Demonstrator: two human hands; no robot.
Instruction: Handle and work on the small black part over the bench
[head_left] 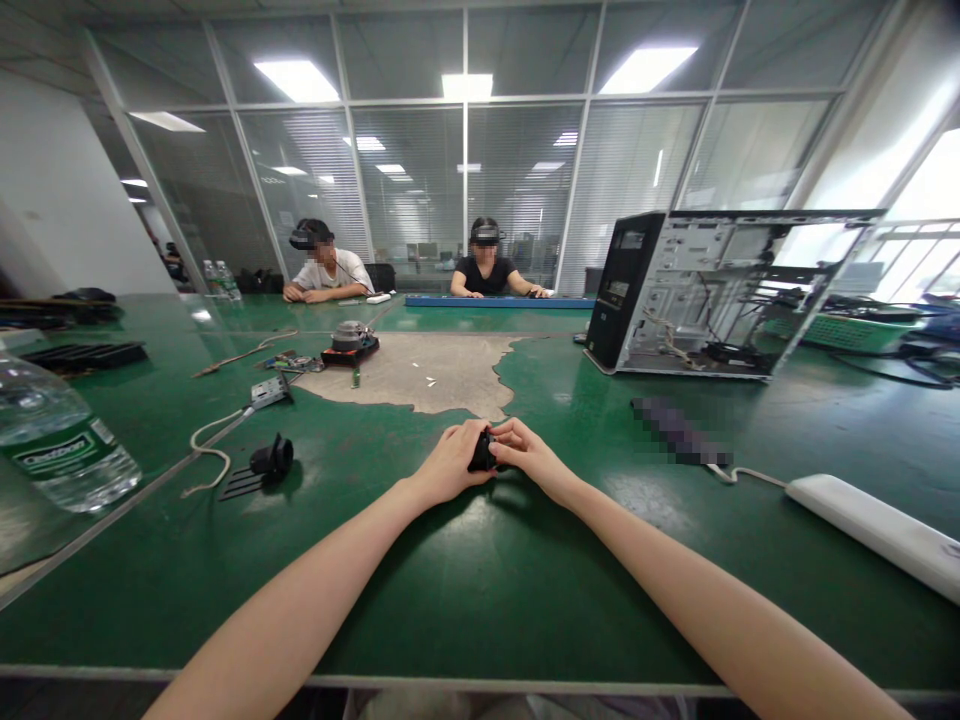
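Note:
A small black part (481,453) is held between my two hands just above the green tabletop; its kind is hard to make out because fingers cover much of it. My left hand (448,462) wraps round it from the left, thumb beneath. From the right, the bent fingers of my right hand (534,458) press against the same part. Left of my hands lies a black plastic piece with a round collar and long prongs (274,458). Beyond it is a small metal bracket (268,391) with a pale cable.
An opened computer case (637,290) stands at the back right. A white power strip (870,525) lies on the right, a water bottle (64,440) on the left. Past a bare, peeled patch (427,365) of the green table (480,620), two people sit opposite.

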